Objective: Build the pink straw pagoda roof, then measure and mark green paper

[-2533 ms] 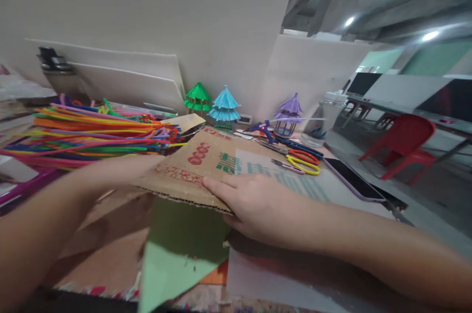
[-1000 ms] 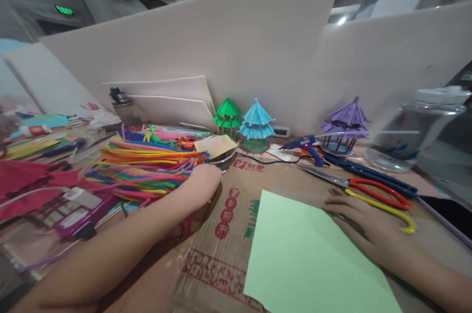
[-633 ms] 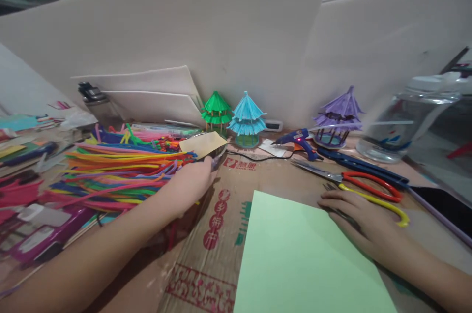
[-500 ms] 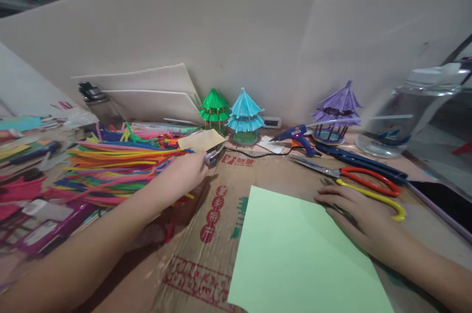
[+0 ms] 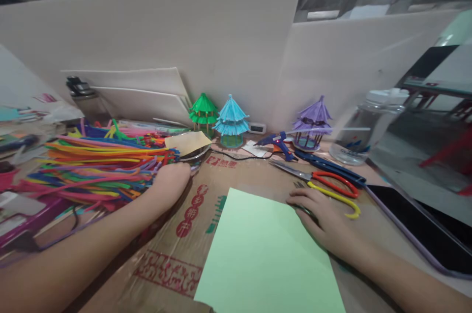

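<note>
My left hand [image 5: 172, 178] is at the right end of a pile of coloured pipe cleaners [image 5: 99, 160], just in front of a shallow dish [image 5: 197, 154] with a pale yellow paper [image 5: 190, 143] on it. Its fingers are hidden and blurred. Resting by the right edge of a light green sheet of paper [image 5: 265, 249], my right hand [image 5: 317, 212] has curled fingers around a thin dark thing, mostly covered. Just beyond that hand lie scissors [image 5: 334, 183] with one red and one yellow handle.
Green [image 5: 203, 109], blue [image 5: 231, 121] and purple [image 5: 313, 121] paper pavilions stand along the back. A glue gun [image 5: 278, 143], a dark blue flat tool [image 5: 330, 166], a clear water jug [image 5: 356, 131] and a phone [image 5: 416, 224] are to the right. Cardboard [image 5: 165, 234] covers the table.
My left hand has drawn back from the dish edge toward the pipe cleaners. My right hand stays beside the green paper. The whole view has shifted, showing more on the right.
</note>
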`<action>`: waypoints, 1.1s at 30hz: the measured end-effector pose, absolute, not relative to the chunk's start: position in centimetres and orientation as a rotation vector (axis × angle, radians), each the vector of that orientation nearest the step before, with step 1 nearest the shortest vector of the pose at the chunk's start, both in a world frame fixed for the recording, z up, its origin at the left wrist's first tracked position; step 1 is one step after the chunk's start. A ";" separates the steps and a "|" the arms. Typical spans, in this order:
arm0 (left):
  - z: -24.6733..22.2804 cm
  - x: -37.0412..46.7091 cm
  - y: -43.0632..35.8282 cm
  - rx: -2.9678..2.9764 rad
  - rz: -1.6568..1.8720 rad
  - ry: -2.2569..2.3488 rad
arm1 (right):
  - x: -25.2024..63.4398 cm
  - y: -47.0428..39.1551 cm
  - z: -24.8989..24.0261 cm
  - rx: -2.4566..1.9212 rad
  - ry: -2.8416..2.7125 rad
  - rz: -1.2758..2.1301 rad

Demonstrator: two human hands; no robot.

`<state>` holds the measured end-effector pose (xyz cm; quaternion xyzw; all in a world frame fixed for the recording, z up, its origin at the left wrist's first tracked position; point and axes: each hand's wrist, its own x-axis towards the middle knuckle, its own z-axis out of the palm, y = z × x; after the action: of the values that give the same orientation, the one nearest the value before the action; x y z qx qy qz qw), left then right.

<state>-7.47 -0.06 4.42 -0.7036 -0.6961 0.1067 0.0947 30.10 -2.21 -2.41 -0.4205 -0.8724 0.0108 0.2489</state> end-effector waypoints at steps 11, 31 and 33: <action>6.9 -1.2 -6.1 -2.652 -0.389 -1.257 | 28.4 -4.9 0.8 -1.107 -2.345 0.156; 1.5 -0.1 -1.4 -2.754 -0.209 -1.561 | 27.4 -4.7 -0.4 -1.082 -1.405 1.143; 0.7 0.2 -1.6 -2.754 -0.179 -1.580 | 27.3 -4.5 -0.6 -1.113 -1.450 1.130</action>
<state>0.17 -1.60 0.68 -0.8659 -0.4967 -0.0562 -0.0193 27.34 -4.50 -0.56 -0.4555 -0.5932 0.4626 0.4761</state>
